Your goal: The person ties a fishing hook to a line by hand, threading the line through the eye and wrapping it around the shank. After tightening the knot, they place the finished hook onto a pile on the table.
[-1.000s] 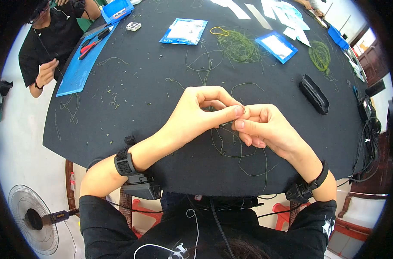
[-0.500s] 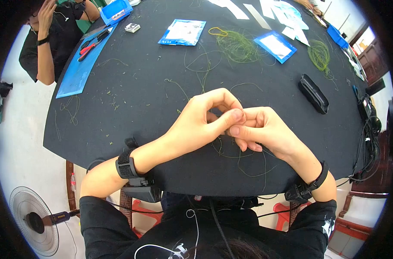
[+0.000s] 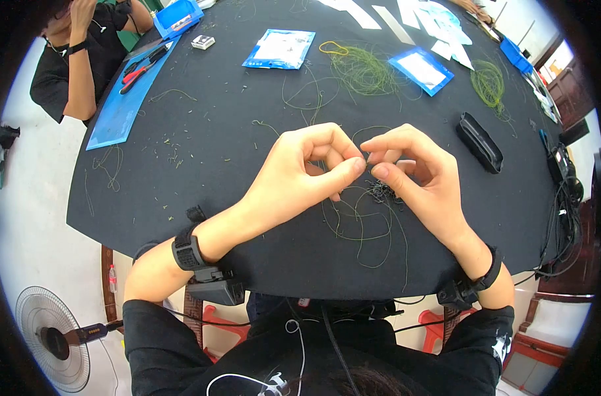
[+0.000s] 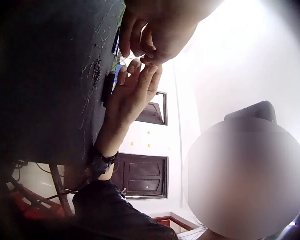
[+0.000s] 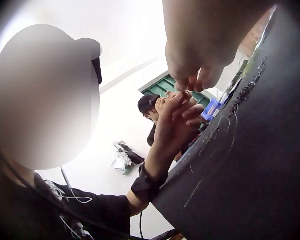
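Pile of small dark pieces (image 3: 381, 191): many apparently left. Thin green line (image 3: 360, 239): loose, wearer's side of pile. Left hand (image 3: 294, 165), left of pile: fingertips meeting, contents indiscernible. Right hand (image 3: 435, 178), right: thumb, forefinger parted. Finished work: none discernible.

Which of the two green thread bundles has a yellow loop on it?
The bundle between the two blue packets: a yellow loop sits at its upper left edge. The other bundle, farther right, shows none.

tabletop (image 3: 208, 165): matt cloth | packets (image 3: 280, 48): glossy plastic | door (image 4: 142, 175): wood
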Action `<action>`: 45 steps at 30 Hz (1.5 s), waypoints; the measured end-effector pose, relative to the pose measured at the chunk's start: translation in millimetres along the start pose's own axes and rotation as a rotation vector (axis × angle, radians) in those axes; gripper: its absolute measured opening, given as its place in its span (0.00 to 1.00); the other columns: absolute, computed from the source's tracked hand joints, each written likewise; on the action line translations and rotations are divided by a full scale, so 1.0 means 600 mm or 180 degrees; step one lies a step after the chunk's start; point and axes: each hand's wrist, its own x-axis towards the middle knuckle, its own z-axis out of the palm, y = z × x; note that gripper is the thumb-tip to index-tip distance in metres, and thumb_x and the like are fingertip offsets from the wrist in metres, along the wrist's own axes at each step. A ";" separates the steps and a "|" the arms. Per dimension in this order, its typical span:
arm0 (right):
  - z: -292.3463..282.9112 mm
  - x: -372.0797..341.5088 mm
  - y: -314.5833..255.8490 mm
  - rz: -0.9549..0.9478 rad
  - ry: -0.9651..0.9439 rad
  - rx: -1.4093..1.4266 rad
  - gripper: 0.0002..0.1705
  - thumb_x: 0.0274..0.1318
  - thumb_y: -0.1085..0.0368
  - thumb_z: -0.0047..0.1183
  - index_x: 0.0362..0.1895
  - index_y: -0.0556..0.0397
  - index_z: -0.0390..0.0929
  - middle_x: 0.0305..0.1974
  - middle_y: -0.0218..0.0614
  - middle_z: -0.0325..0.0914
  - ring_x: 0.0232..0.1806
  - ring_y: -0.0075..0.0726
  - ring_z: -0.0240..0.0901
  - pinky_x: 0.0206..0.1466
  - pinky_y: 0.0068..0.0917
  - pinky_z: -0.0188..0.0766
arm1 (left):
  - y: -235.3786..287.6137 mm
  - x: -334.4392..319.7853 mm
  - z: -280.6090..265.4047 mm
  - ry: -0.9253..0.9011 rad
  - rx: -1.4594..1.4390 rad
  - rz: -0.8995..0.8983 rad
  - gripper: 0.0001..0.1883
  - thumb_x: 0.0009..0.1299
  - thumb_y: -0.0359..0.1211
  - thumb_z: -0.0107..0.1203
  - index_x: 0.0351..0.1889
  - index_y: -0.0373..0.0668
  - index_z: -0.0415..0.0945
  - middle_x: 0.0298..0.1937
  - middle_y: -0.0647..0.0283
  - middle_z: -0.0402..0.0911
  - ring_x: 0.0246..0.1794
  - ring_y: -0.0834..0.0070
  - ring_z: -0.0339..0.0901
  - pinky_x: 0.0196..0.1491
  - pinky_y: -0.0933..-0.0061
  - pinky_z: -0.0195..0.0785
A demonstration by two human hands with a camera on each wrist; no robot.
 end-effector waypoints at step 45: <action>-0.007 0.007 0.010 -0.1471 0.0121 -0.1185 0.09 0.40 0.79 0.56 0.28 0.56 0.73 0.28 0.34 0.72 0.28 0.30 0.68 0.25 0.22 0.64 | -0.002 -0.007 0.014 -0.0189 -0.0478 -0.0100 0.09 0.68 0.34 0.51 0.37 0.37 0.73 0.29 0.70 0.74 0.29 0.87 0.70 0.33 0.85 0.65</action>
